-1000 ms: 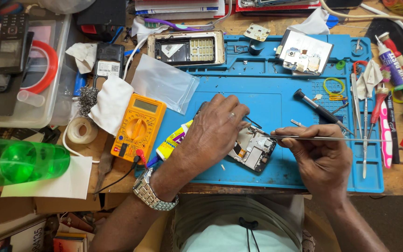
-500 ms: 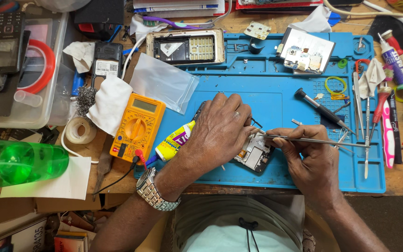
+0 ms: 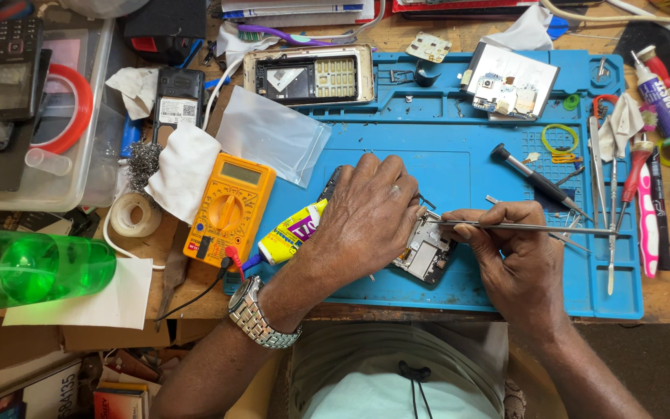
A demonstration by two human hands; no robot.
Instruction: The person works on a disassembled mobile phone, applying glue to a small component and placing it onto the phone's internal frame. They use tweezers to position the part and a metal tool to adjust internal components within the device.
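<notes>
- Little has moved since the earlier frames: both hands sit on the same spot, tweezers only nudged a touch closer to the phone's upper edge, camera steady.
- Left hand [image 3: 370, 213] lies palm down over the opened phone [image 3: 426, 254], fingers curled and pressed on it, pinning it to the blue mat [image 3: 459, 159]; wristwatch [image 3: 261, 314] on that wrist.
- Right hand [image 3: 509, 252] pinches long metal tweezers [image 3: 521, 227] between thumb and fingers, held level, tips pointing left and meeting the phone's top edge just under the left fingertips.
- Phone sits mid-mat near the front edge, back off, metal shield and board showing; most of its left half is hidden under the left hand.
- Glue tube [image 3: 292, 233] lies just left of the left hand, partly under the wrist; yellow multimeter [image 3: 229, 206] beside it, off the mat edge.
- Screwdriver [image 3: 537, 180] lies apart on the mat, above the right hand; a second open phone shell [image 3: 309, 75] at the mat's top.
- Step, judged: fine work inside the phone, picking or seating a small part with the tweezer tips; what the tips grip cannot be told.
- Next move likely calls for a steady left-hand press and a small, controlled tweezer motion; a slip could scratch the board.
</notes>
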